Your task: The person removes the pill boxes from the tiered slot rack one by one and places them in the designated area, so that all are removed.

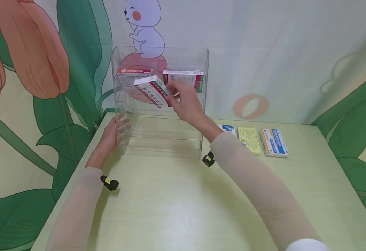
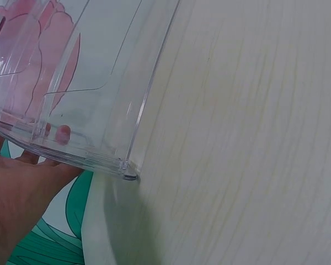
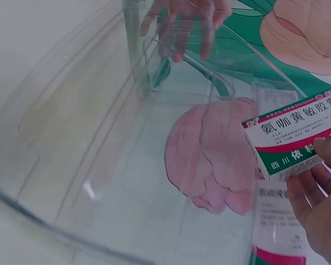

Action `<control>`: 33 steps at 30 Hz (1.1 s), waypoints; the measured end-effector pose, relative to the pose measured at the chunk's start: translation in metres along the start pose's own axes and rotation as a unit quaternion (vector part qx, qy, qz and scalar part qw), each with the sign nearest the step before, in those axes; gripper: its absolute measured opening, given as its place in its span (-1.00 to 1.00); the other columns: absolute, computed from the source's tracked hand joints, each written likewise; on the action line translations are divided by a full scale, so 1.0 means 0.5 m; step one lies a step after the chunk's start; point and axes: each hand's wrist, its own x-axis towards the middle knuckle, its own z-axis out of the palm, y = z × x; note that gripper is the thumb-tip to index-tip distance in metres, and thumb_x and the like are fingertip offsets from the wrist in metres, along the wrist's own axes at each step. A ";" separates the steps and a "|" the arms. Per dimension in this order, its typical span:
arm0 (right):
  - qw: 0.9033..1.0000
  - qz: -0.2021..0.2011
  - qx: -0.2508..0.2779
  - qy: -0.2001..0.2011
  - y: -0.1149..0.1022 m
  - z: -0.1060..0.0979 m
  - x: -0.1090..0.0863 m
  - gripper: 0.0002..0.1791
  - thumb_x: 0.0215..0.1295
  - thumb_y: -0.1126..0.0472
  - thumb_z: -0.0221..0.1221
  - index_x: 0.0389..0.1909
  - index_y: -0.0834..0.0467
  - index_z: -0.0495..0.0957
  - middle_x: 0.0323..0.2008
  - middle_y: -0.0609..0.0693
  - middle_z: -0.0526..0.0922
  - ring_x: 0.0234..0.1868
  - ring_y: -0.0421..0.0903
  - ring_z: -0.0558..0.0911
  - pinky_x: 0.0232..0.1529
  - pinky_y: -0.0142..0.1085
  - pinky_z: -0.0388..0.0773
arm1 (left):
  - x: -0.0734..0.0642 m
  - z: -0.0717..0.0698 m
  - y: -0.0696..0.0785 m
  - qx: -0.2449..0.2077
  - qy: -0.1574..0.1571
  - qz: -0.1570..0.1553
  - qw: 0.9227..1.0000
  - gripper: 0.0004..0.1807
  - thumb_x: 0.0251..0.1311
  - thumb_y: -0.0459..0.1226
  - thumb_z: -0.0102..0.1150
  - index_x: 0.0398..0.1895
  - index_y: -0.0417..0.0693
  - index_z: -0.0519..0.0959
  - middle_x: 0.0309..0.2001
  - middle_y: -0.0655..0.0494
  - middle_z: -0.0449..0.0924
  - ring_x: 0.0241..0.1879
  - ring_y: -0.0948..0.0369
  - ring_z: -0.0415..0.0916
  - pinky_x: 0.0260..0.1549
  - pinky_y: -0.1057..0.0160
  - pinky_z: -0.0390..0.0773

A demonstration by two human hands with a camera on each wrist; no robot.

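My right hand (image 1: 186,101) pinches a red, green and white box (image 1: 151,90) at upper centre; my left hand (image 1: 110,135), fingers loosely spread, touches the clear rack (image 1: 161,138) at centre left. Centre right, my right arm partly hides a small box (image 1: 228,129) beside the yellow box (image 1: 249,139).

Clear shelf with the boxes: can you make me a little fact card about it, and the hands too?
place: clear shelf on a table
left hand: at the shelf's left side
right hand: holds a tilted white-red-green box
inside shelf: orange-topped box, left; green-ended box, right
right of shelf: yellow box, blue-and-white box, one partly hidden box
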 end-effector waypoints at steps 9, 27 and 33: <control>1.000 -0.028 -0.007 -0.011 0.015 -0.137 -0.044 -0.70 0.44 0.31 0.34 0.14 0.19 0.60 0.00 0.02 0.65 -0.02 -0.12 0.65 0.01 -0.27 0.72 | 0.004 -0.008 -0.007 -0.006 0.006 -0.017 1.000 -0.38 0.72 -0.07 -0.40 0.76 0.20 -0.07 0.66 -0.18 0.02 0.63 -0.11 0.06 0.56 -0.21 0.08; 0.995 0.079 -0.050 -0.037 0.084 -0.336 -0.204 -0.69 0.51 0.25 0.25 0.19 0.21 0.54 0.08 0.03 0.65 0.14 -0.01 0.61 0.18 0.12 0.65 | 0.004 -0.006 0.002 0.006 0.002 -0.013 1.000 -0.38 0.72 -0.08 -0.41 0.76 0.19 -0.08 0.67 -0.16 0.02 0.63 -0.09 0.06 0.57 -0.21 0.05; 0.992 0.109 -0.037 -0.045 0.120 -0.336 -0.289 -0.66 0.50 0.30 0.27 0.22 0.21 0.52 0.09 0.07 0.65 0.11 0.03 0.63 0.15 0.15 0.66 | 0.004 -0.006 -0.001 -0.003 0.002 -0.017 1.000 -0.37 0.71 -0.08 -0.38 0.75 0.18 -0.07 0.67 -0.16 0.02 0.63 -0.09 0.06 0.57 -0.20 0.06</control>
